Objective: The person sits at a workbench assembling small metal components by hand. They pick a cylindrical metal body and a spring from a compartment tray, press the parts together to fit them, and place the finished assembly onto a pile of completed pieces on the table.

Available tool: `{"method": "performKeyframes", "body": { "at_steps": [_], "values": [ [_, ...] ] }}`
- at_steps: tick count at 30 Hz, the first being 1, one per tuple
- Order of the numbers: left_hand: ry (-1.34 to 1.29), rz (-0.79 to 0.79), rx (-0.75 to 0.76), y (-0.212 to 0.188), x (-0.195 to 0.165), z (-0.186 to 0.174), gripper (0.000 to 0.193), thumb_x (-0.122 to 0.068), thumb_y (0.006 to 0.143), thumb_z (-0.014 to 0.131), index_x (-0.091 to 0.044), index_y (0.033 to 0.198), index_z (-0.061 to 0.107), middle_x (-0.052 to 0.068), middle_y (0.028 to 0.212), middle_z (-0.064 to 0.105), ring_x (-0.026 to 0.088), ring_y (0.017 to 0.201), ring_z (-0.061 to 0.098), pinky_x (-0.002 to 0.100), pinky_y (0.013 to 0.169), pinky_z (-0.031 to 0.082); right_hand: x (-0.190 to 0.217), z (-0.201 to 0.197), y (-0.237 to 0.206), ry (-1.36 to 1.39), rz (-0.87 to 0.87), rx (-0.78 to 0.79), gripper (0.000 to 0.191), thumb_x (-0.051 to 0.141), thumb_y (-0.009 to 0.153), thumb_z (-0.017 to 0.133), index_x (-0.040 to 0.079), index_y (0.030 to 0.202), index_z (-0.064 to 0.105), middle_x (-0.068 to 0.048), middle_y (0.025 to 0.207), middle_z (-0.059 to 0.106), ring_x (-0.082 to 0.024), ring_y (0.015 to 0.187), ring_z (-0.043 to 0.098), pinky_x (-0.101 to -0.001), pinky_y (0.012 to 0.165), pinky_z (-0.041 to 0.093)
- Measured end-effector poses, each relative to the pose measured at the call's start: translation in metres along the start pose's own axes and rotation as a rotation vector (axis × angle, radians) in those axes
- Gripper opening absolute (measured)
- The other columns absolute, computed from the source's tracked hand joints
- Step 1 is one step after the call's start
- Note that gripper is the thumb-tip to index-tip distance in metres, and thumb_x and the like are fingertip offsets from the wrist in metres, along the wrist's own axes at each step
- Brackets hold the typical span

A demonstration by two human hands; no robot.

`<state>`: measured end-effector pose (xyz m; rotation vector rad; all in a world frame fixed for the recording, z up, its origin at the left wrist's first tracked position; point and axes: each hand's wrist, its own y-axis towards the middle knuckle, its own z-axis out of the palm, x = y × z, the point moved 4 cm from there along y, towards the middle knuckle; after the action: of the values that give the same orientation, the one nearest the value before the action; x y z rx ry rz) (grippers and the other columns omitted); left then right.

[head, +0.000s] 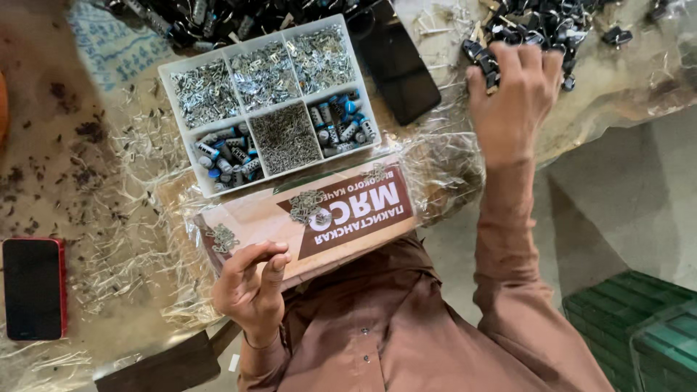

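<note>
My right hand [512, 91] reaches forward to a heap of small black parts [541, 25] at the far right of the table; its fingers curl down into the heap and close on one of the black parts [477, 52] by my thumb. My left hand [250, 287] hovers near my chest at the front edge of a cardboard board [261, 214]. Its thumb and fingertips are pinched together, and nothing shows between them. Small clusters of metal clips [308, 205] lie on the board.
A white compartment box [168, 72] holds metal clips, tiny pins and blue-capped cylinders. A black phone [396, 62] lies beside it and a red-cased phone [33, 288] at the left. Crinkled clear plastic covers the table. Green crates [632, 319] stand at the lower right.
</note>
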<state>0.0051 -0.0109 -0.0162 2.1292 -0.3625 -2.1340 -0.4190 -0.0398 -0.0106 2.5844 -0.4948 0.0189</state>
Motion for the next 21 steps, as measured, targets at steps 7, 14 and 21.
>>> {"method": "performKeyframes", "body": {
  "at_steps": [7, 14, 21],
  "values": [
    [-0.040, -0.007, -0.008, -0.004, -0.006, 0.016, 0.029, 0.005, 0.096, 0.073, 0.008, 0.122, 0.062, 0.018, 0.107, 0.071, 0.022, 0.098, 0.074, 0.031, 0.089, 0.063, -0.017, 0.036, 0.041, -0.094, -0.277, 0.121, 0.023, 0.026, 0.101, 0.076, 0.004, 0.102, 0.075, -0.010, 0.104, 0.066, -0.029, 0.109, 0.054, -0.0435, 0.094, 0.044],
    [0.079, 0.014, 0.042, 0.002, -0.014, 0.026, 0.027, 0.001, 0.094, 0.076, 0.004, 0.118, 0.064, 0.013, 0.101, 0.075, 0.017, 0.093, 0.072, 0.028, 0.086, 0.059, -0.012, -0.010, -0.005, 0.391, -0.148, -0.256, 0.021, 0.016, 0.117, 0.058, 0.002, 0.109, 0.072, -0.010, 0.119, 0.072, -0.029, 0.116, 0.060, -0.0437, 0.104, 0.046],
    [0.361, 0.222, 0.172, 0.037, -0.038, 0.038, 0.019, -0.002, 0.095, 0.077, -0.002, 0.113, 0.070, 0.009, 0.103, 0.076, 0.018, 0.092, 0.075, 0.028, 0.081, 0.059, 0.013, -0.010, -0.061, 1.570, 0.372, -0.133, 0.016, 0.019, 0.117, 0.052, 0.005, 0.114, 0.060, -0.010, 0.112, 0.067, -0.019, 0.100, 0.059, -0.0341, 0.092, 0.046]
  ]
}}
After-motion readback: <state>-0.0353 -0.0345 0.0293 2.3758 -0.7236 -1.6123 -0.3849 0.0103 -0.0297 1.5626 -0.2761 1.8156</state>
